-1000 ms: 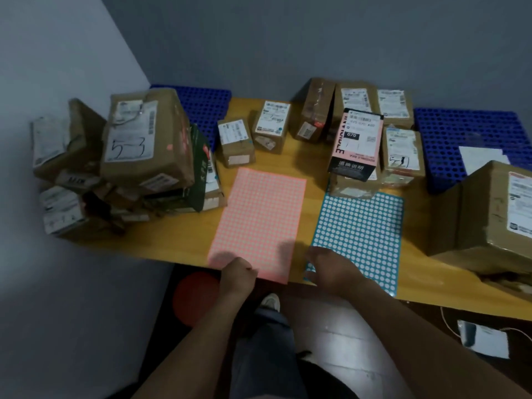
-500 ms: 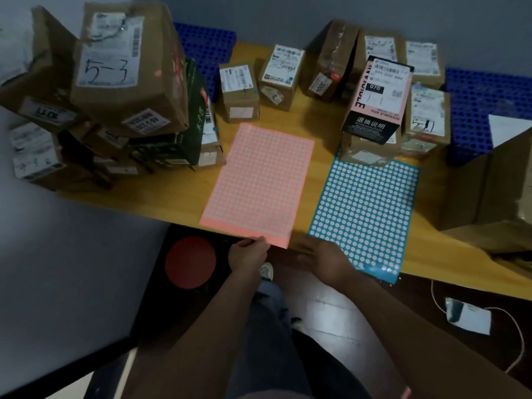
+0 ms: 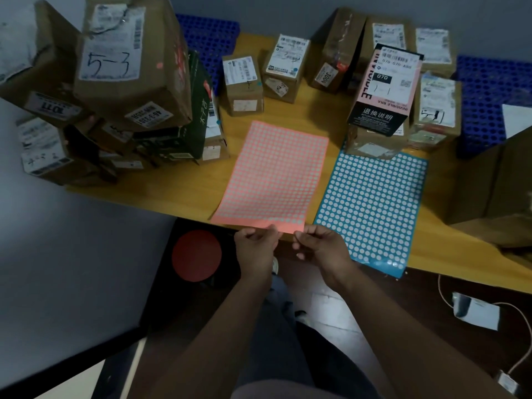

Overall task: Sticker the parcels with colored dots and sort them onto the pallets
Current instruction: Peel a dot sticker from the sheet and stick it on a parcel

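Observation:
A pink dot-sticker sheet (image 3: 276,174) lies on the wooden table (image 3: 184,191), its near edge overhanging the table's front. My left hand (image 3: 254,249) pinches that near edge. My right hand (image 3: 322,250) is at the sheet's near right corner with its fingertips curled at the edge. A blue dot-sticker sheet (image 3: 374,205) lies to the right of the pink one. Cardboard parcels stand around the sheets: a tall stack (image 3: 126,67) at the left, small boxes (image 3: 244,84) behind, a pink-and-black box (image 3: 385,84) on top of a brown one.
Blue pallets lie beyond the table, one at the back left (image 3: 210,38) and one at the right (image 3: 486,96). A large brown box (image 3: 495,180) fills the table's right end. A red disc (image 3: 197,254) and a white device with a cable (image 3: 475,311) lie on the floor.
My right hand moved left from the blue sheet's corner to the pink sheet's near right corner. My left hand stays at the pink sheet's near edge. My view came closer.

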